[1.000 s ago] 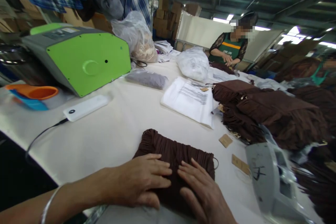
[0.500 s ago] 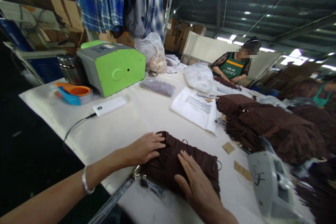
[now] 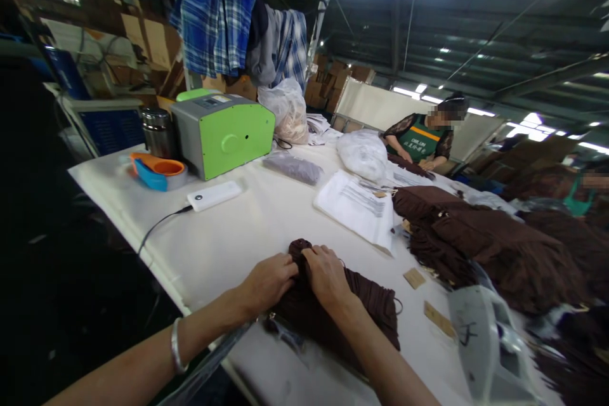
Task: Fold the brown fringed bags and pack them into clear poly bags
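Note:
A dark brown ruched fabric bag point(image 3: 375, 301) lies on the white table in front of me, its far left corner bunched up. My left hand point(image 3: 272, 279) is closed on that corner from the left. Close beside it, my right hand point(image 3: 327, 271) grips the same gathered fabric with bent fingers; its forearm crosses over the bag and hides part of it. At the bag's near left side is a strap in clear plastic point(image 3: 209, 358), partly under my left forearm. A thin loop stands out from the bag's right end.
A tape dispenser point(image 3: 485, 336) and cardboard tags point(image 3: 438, 318) are at right, near piled brown bags point(image 3: 495, 235). White printed plastic bags point(image 3: 354, 206) lie ahead. A power bank point(image 3: 214, 195), green machine point(image 3: 233, 139) and steel flask point(image 3: 158, 132) stand left. A co-worker point(image 3: 421, 136) works across the table.
Both hands lay flat and spread on the bag before; now their fingers are closed on its far left corner, which is bunched up. The right hand has moved up and left. The camera view has shifted.

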Available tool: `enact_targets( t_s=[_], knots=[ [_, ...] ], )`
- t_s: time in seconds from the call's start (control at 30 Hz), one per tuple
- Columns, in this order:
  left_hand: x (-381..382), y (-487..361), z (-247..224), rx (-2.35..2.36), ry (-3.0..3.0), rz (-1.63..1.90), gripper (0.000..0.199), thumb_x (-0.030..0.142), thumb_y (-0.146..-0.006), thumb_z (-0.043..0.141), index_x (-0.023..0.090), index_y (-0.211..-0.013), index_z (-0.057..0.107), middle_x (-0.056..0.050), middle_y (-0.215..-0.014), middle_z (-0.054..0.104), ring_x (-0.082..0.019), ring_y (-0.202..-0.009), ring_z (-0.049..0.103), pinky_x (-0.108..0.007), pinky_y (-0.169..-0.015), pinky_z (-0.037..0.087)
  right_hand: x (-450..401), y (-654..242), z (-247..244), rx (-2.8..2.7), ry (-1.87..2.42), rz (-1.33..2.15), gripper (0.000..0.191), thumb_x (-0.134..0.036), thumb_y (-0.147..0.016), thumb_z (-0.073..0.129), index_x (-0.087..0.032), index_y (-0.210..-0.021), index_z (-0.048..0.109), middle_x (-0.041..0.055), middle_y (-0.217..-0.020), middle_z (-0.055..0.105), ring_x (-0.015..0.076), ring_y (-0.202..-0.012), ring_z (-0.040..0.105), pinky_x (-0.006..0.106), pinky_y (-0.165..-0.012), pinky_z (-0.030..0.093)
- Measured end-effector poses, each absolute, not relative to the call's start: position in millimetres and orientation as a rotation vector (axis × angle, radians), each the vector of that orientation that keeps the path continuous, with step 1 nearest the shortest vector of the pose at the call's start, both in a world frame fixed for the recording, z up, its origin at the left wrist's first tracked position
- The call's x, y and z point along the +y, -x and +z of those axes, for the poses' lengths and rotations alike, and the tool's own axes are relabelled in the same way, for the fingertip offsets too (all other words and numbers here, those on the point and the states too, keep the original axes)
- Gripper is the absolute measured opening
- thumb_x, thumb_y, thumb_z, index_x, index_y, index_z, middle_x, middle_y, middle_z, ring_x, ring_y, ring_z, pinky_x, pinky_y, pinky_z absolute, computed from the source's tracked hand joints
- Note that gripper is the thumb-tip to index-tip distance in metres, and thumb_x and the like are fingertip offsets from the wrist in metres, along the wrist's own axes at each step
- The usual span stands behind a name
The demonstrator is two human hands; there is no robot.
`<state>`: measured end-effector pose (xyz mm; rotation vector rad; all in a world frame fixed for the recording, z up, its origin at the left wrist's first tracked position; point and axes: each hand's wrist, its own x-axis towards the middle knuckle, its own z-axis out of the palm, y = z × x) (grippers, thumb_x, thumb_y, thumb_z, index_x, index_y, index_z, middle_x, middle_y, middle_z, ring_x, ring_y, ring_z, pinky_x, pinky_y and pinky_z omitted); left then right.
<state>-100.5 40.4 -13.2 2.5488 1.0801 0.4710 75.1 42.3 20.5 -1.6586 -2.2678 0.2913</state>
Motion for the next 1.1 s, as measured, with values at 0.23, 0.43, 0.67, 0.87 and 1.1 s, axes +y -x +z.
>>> enact_targets(
  t_s=[0.23, 0.43, 0.67, 0.87, 1.1],
  knots=[
    [54, 97, -8, 1.164, -2.452, 0.7, 0.014, 0.021, -0.096, 0.046, 0.021, -0.095, 0.06, -0.001, -0.096, 0.061, -0.015, -0.091, 0.059, -0.026, -0.084, 0.048, 47, -88, 25, -1.887, 1.693, 0.676, 0.017, -0.02, -0.086, 0.052, -0.021, -0.09, 0.069, 0.0044, -0.091, 0.071, 0.0207, -0.088, 0.064, 0.034, -0.083, 0.047],
    [78, 86, -8, 1.264, -2.528, 0.635, 0.013, 0.021, -0.089, 0.056, 0.021, -0.102, 0.058, -0.006, -0.102, 0.058, -0.023, -0.097, 0.056, -0.035, -0.086, 0.046, 62, -96, 25, -1.43, 1.66, 1.185, 0.017, -0.028, -0.079, 0.056, -0.016, -0.087, 0.066, 0.0023, -0.074, 0.071, 0.0135, -0.061, 0.063, 0.022, -0.049, 0.044],
    [92, 65, -14, 1.302, -2.553, 0.532, 0.01, 0.013, -0.087, 0.051, 0.017, -0.087, 0.061, -0.011, -0.092, 0.061, -0.026, -0.092, 0.057, -0.041, -0.083, 0.047, 60, -94, 24, -1.135, 1.599, 1.444, 0.012, -0.026, -0.074, 0.064, -0.016, -0.08, 0.063, 0.0015, -0.071, 0.069, 0.0083, -0.054, 0.059, 0.016, -0.045, 0.042],
    [88, 73, -17, 1.079, -2.539, 0.575, 0.01, 0.014, -0.084, 0.055, 0.02, -0.087, 0.062, -0.004, -0.094, 0.062, -0.019, -0.09, 0.058, -0.03, -0.081, 0.048, 60, -99, 27, -1.056, 1.584, 1.47, 0.009, -0.024, -0.075, 0.064, -0.017, -0.082, 0.063, 0.0015, -0.071, 0.069, 0.0088, -0.055, 0.06, 0.016, -0.044, 0.043],
    [92, 91, -12, 1.0, -2.424, 0.746, 0.018, 0.022, -0.092, 0.048, 0.02, -0.09, 0.066, -0.003, -0.093, 0.064, -0.016, -0.089, 0.06, -0.027, -0.084, 0.048, 54, -93, 21, -1.224, 1.668, 1.418, 0.009, -0.026, -0.079, 0.059, -0.019, -0.082, 0.064, 0.0007, -0.067, 0.069, 0.0094, -0.049, 0.057, 0.017, -0.041, 0.041]
  ],
)
